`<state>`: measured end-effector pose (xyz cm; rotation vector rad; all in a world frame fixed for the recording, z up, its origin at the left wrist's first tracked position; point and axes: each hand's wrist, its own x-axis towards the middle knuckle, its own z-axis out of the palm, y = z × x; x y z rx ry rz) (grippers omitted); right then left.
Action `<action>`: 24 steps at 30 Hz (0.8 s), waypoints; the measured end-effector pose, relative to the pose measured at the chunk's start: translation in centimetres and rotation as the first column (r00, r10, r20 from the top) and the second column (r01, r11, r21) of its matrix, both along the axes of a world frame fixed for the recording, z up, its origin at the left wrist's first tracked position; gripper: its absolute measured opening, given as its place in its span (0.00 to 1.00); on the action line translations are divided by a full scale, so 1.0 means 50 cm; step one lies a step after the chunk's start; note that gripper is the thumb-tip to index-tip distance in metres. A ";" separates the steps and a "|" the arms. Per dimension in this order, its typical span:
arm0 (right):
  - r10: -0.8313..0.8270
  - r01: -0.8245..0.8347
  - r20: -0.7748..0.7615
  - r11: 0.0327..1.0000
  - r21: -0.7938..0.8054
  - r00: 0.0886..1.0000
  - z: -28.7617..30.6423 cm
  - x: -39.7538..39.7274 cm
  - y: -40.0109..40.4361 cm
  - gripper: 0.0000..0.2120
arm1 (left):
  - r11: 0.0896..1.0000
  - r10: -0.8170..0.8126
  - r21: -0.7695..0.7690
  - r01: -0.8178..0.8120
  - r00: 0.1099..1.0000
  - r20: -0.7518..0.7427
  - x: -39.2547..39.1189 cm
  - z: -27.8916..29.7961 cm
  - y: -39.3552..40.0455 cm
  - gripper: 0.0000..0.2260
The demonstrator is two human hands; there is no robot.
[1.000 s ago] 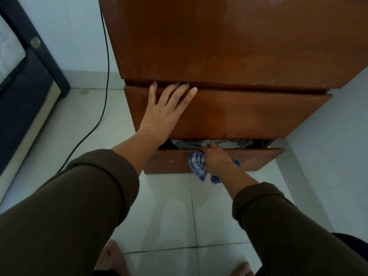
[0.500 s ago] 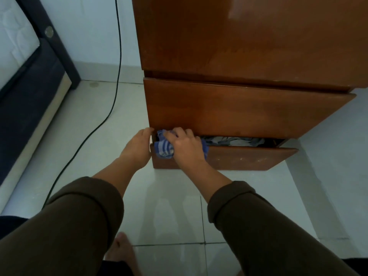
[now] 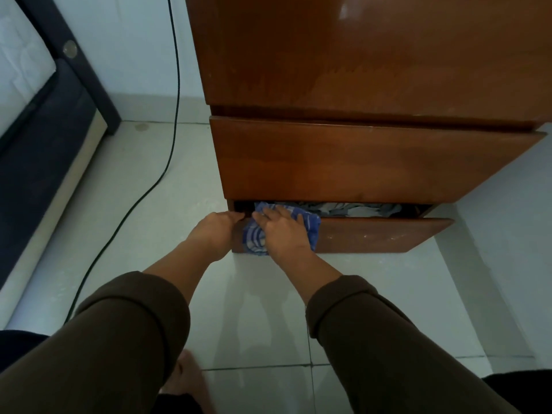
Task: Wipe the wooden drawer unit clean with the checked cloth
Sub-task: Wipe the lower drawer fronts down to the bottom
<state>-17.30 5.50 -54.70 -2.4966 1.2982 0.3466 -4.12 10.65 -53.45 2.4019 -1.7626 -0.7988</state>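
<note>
Right hand (image 3: 282,231) flat on the checked cloth (image 3: 254,236), fingers straight, pressing it on the bottom drawer front (image 3: 373,234) at its left end. Left hand (image 3: 216,231) just left, fingers hooked round that drawer's corner. Long way to wipe: rightward. Above, the wooden drawer unit (image 3: 358,70).

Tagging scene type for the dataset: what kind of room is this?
Most likely a bedroom at home. A mattress on a dark bed frame stands at the left, the wooden drawer unit has folded clothes in its open bottom drawer, and the floor is tiled.
</note>
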 end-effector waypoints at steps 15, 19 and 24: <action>-0.406 0.402 -0.069 0.913 -0.065 0.911 -0.024 -0.357 -0.135 0.30 | 0.944 -0.313 0.120 0.306 0.948 0.046 -0.218 -0.009 -0.115 0.28; -0.504 0.499 -0.030 0.860 -0.105 0.863 -0.042 -0.439 -0.167 0.27 | 0.935 -0.341 0.108 0.337 0.940 0.015 -0.288 -0.013 -0.142 0.28; -0.563 0.560 0.014 0.818 -0.133 0.826 -0.056 -0.493 -0.194 0.26 | 0.930 -0.359 0.081 0.359 0.933 -0.013 -0.338 -0.014 -0.155 0.27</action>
